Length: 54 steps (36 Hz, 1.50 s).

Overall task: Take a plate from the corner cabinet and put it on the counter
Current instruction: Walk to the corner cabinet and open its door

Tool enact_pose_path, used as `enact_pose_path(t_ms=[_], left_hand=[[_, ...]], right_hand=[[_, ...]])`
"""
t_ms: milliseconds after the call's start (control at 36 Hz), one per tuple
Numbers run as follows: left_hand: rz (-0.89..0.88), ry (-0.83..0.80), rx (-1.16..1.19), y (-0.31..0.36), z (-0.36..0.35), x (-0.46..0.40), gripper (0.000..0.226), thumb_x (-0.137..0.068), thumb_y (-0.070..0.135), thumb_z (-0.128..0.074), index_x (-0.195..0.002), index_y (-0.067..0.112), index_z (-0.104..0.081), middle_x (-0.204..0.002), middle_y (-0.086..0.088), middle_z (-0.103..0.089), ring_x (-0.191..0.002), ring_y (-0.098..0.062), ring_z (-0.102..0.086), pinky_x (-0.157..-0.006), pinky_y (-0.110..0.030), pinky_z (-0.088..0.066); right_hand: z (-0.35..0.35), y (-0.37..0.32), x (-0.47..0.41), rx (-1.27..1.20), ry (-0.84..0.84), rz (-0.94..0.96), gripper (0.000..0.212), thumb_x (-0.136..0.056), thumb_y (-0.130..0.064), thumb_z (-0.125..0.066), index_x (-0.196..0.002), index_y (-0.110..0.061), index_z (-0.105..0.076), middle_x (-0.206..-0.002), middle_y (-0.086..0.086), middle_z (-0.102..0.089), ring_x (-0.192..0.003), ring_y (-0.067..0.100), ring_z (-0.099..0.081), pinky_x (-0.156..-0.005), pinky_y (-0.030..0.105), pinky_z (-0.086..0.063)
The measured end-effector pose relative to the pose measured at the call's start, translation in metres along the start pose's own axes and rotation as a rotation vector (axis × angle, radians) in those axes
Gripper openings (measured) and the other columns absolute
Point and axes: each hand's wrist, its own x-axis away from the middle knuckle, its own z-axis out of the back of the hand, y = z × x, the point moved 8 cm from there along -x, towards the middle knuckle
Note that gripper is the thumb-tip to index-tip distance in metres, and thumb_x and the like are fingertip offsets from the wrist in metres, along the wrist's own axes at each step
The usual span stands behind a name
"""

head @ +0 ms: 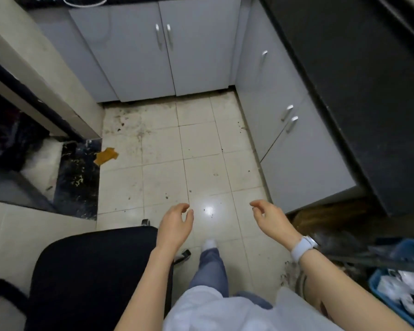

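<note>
Both grips hung empty over the tiled floor (201, 144), my left hand (175, 226) and right hand (271, 219) loosely curled with fingers apart. Ahead, the corner cabinet (151, 51) stood with its grey doors shut, so no plate showed. A black chair (93, 271) sat just beside my left arm. An orange scrap (106, 156) lay on the floor. The dark surface (356, 80) ran along my right; I read no labels.

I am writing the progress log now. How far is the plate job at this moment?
Nothing looks done yet: the cabinet doors in the corner are shut and no plate is visible. In hand: nothing; the left hand and right hand are empty above the floor. Left: open the cabinet, take a plate, set it on the counter.
</note>
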Motion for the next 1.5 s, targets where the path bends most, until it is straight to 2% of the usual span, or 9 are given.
enact_pose_path(t_ms=[194, 444, 667, 861, 972, 1083, 1194, 1306, 1500], left_hand=[[-0.038, 0.032, -0.051, 0.068, 0.046, -0.122, 0.035, -0.092, 0.026, -0.047, -0.121, 0.009, -0.055, -0.123, -0.011, -0.061, -0.114, -0.023, -0.056, -0.094, -0.031, -0.041], [-0.052, -0.002, -0.097, 0.152, 0.050, -0.295, 0.033, -0.090, 0.026, -0.048, -0.118, 0.010, -0.057, -0.120, -0.010, -0.063, -0.110, -0.024, -0.058, -0.093, -0.033, -0.044], [-0.030, -0.031, -0.098, 0.258, 0.069, -0.440, 0.033, -0.091, 0.025, -0.047, -0.119, 0.010, -0.057, -0.122, -0.011, -0.063, -0.111, -0.024, -0.058, -0.094, -0.030, -0.043], [-0.059, -0.011, -0.103, 0.329, 0.101, -0.540, 0.034, -0.093, 0.025, -0.044, -0.122, 0.011, -0.054, -0.123, -0.008, -0.062, -0.113, -0.022, -0.056, -0.093, -0.029, -0.043], [-0.072, -0.062, -0.145, 0.351, 0.106, -0.604, 0.033, -0.093, 0.024, -0.045, -0.122, 0.012, -0.054, -0.125, -0.008, -0.061, -0.112, -0.022, -0.057, -0.094, -0.030, -0.044], [-0.154, -0.142, -0.205, 0.386, 0.105, -0.682, 0.027, -0.093, 0.022, -0.044, -0.108, 0.006, -0.060, -0.113, -0.016, -0.065, -0.101, -0.028, -0.060, -0.086, -0.033, -0.047], [-0.274, -0.329, -0.303, 0.430, 0.086, -0.769, 0.032, -0.093, 0.021, -0.044, -0.121, 0.007, -0.055, -0.125, -0.016, -0.060, -0.111, -0.028, -0.057, -0.089, -0.029, -0.043], [-0.466, -0.522, -0.479, 0.481, 0.061, -0.835, 0.037, -0.091, 0.020, -0.046, -0.126, 0.009, -0.051, -0.128, -0.016, -0.058, -0.114, -0.031, -0.055, -0.093, -0.033, -0.044], [-0.649, -0.778, -0.596, 0.534, 0.006, -0.875, 0.038, -0.092, 0.020, -0.045, -0.128, 0.011, -0.048, -0.133, -0.012, -0.053, -0.118, -0.028, -0.052, -0.100, -0.037, -0.042]], right_hand=[[0.071, -0.042, -0.110, -0.048, 0.056, -0.005, 0.032, -0.092, -0.013, -0.039, -0.119, -0.007, -0.055, -0.124, 0.016, -0.060, -0.115, 0.029, -0.053, -0.097, 0.031, -0.039], [0.147, -0.062, -0.279, -0.107, 0.070, -0.046, 0.034, -0.092, -0.012, -0.039, -0.122, -0.006, -0.053, -0.127, 0.014, -0.060, -0.117, 0.029, -0.054, -0.098, 0.028, -0.038], [0.230, -0.107, -0.430, -0.102, 0.006, -0.015, 0.034, -0.092, -0.012, -0.037, -0.121, -0.006, -0.053, -0.128, 0.017, -0.058, -0.119, 0.030, -0.052, -0.100, 0.032, -0.039], [0.286, -0.151, -0.527, -0.169, 0.082, 0.005, 0.030, -0.092, -0.012, -0.041, -0.118, -0.007, -0.055, -0.119, 0.019, -0.062, -0.107, 0.032, -0.059, -0.094, 0.037, -0.047], [0.305, -0.164, -0.580, -0.223, 0.088, -0.030, 0.033, -0.092, -0.010, -0.041, -0.122, -0.004, -0.052, -0.119, 0.019, -0.061, -0.105, 0.029, -0.059, -0.086, 0.026, -0.043], [0.320, -0.165, -0.640, -0.269, 0.164, -0.114, 0.034, -0.091, -0.007, -0.041, -0.122, -0.002, -0.052, -0.122, 0.020, -0.061, -0.110, 0.031, -0.058, -0.082, 0.012, -0.033], [0.325, -0.159, -0.694, -0.337, 0.220, -0.242, 0.033, -0.091, -0.009, -0.040, -0.119, -0.003, -0.054, -0.118, 0.022, -0.062, -0.105, 0.033, -0.059, -0.086, 0.029, -0.044], [0.323, -0.145, -0.720, -0.450, 0.310, -0.506, 0.031, -0.090, -0.012, -0.039, -0.113, -0.009, -0.058, -0.114, 0.016, -0.066, -0.103, 0.032, -0.060, -0.073, 0.025, -0.039], [0.290, -0.114, -0.710, -0.965, 0.610, -0.964, 0.033, -0.089, -0.010, -0.039, -0.117, -0.003, -0.054, -0.119, 0.024, -0.062, -0.109, 0.039, -0.056, -0.098, 0.043, -0.044]])
